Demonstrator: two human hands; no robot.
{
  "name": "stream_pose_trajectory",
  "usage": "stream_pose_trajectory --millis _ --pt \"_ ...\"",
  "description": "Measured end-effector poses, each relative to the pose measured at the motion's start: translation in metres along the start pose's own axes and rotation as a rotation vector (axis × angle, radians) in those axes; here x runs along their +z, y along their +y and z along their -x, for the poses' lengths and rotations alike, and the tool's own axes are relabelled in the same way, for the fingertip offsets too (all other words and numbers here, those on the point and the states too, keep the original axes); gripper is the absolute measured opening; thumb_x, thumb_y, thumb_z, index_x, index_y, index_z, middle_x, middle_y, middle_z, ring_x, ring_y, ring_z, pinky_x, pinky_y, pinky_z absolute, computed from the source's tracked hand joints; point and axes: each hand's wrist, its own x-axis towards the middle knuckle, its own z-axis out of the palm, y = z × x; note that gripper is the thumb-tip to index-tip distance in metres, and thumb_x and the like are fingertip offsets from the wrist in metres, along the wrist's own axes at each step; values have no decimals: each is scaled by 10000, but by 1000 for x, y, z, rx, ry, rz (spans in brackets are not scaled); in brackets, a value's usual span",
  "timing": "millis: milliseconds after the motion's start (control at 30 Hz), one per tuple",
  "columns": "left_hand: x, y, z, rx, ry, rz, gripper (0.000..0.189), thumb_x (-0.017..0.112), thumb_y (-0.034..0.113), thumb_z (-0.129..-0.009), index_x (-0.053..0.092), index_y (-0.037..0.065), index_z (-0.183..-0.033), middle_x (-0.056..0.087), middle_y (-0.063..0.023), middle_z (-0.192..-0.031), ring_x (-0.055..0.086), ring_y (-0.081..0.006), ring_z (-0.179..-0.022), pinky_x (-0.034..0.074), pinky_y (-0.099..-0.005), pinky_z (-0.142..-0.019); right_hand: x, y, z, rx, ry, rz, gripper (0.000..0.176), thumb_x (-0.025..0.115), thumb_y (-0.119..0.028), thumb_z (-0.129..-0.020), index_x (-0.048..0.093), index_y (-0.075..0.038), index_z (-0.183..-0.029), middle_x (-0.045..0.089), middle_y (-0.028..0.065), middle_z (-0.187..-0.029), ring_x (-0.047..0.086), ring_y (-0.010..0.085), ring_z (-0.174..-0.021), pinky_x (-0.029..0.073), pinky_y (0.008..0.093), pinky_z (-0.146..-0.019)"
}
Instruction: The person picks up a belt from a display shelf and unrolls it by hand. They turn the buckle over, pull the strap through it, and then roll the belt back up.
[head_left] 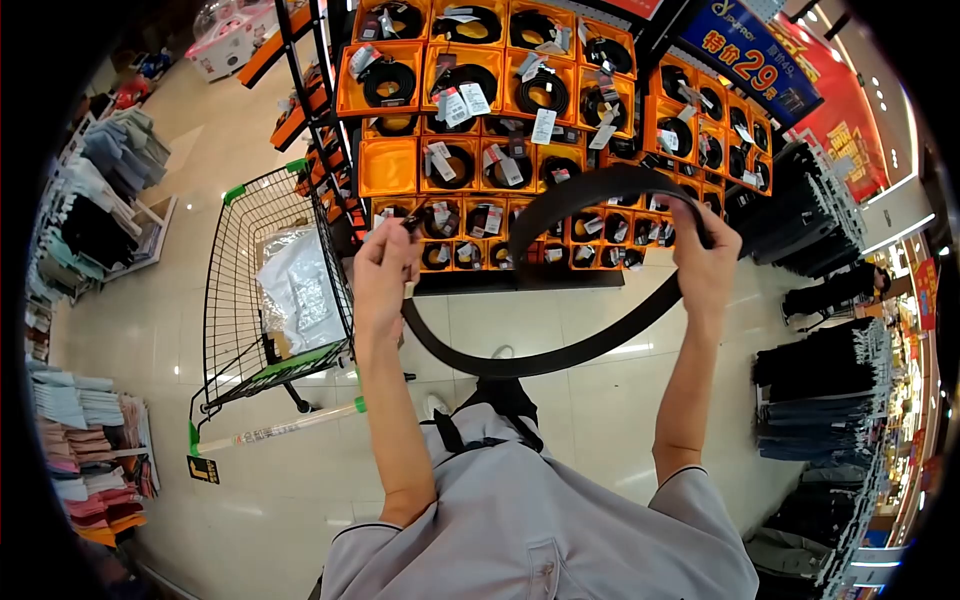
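A black belt hangs in a wide loop between my two hands, in front of a belt display. My left hand is closed on one end of it, near a small dark piece that looks like the buckle. At the other side my right hand grips the strap, which curls back from there into a second, smaller loop. Behind the belt, rolled black belts with white tags lie in orange boxes on the rack. One orange box at the left shows no belt in it.
A shopping cart with a plastic-wrapped white package stands at my left. Clothing racks with folded garments line the left, and hanging trousers the right. Farther right there is another person.
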Motion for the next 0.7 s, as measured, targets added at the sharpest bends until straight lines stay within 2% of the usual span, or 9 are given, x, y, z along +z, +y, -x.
stream_pose_trajectory --millis 100,167,267,367,433,500,533,633,700 --pt "14 -4 4 8 -43 19 448 497 458 -1034 600 25 -988 571 9 -821 472 -80 -661 392 -225 -595 30 -12 12 14 -70 44 196 702 -177 -942 763 -24 -1048 600 -68 -717 426 3 -635 298 196 -540" --pt "25 -8 1 150 -109 29 587 328 556 -1048 547 29 -915 644 -115 -1088 627 -194 -929 508 -340 -870 45 -13 19 59 -117 6 247 710 -235 -939 763 -9 -1019 564 -52 -637 391 25 -578 281 233 -497" --pt "38 2 5 48 -212 262 631 257 608 -1032 501 45 -888 635 -179 -1195 653 -280 -1070 514 -402 -951 62 -6 23 -4 -99 123 350 721 -319 -925 745 29 -944 455 -12 -534 338 63 -532 263 275 -472" --pt "48 16 13 -33 -235 358 667 213 707 -980 426 88 -849 643 -209 -1135 679 -330 -1022 541 -446 -924 66 0 24 90 -143 210 418 699 -375 -933 735 38 -878 437 1 -523 329 90 -509 268 289 -469" --pt "45 13 12 -164 -231 329 678 219 726 -968 442 94 -864 651 -209 -1073 708 -325 -868 576 -415 -796 67 0 24 118 -133 233 462 676 -400 -942 720 41 -813 458 18 -511 341 107 -490 281 301 -466" --pt "37 -2 5 -147 -322 277 640 284 723 -967 449 110 -886 603 -113 -857 610 -200 -590 501 -283 -549 66 3 22 136 -123 280 466 662 -409 -946 722 37 -824 486 40 -485 393 99 -465 303 308 -460" --pt "37 -3 4 -182 -315 251 631 305 716 -969 450 107 -889 572 -91 -822 561 -167 -548 452 -253 -511 64 8 19 137 -121 278 466 662 -409 -946 722 37 -824 486 40 -485 393 99 -465 303 308 -460" --pt "44 0 1 -271 -249 303 554 393 614 -1011 503 86 -888 524 -51 -705 430 -116 -429 331 -230 -414 62 15 16 232 -354 233 360 707 -326 -922 718 25 -1000 616 86 -618 555 110 -557 432 293 -538" --pt "48 4 0 -354 -227 186 600 362 686 -982 497 110 -876 478 -16 -658 362 -70 -386 276 -206 -382 65 8 22 19 -653 -138 394 764 -191 -881 650 -13 -1214 666 58 -891 658 112 -842 526 256 -782"
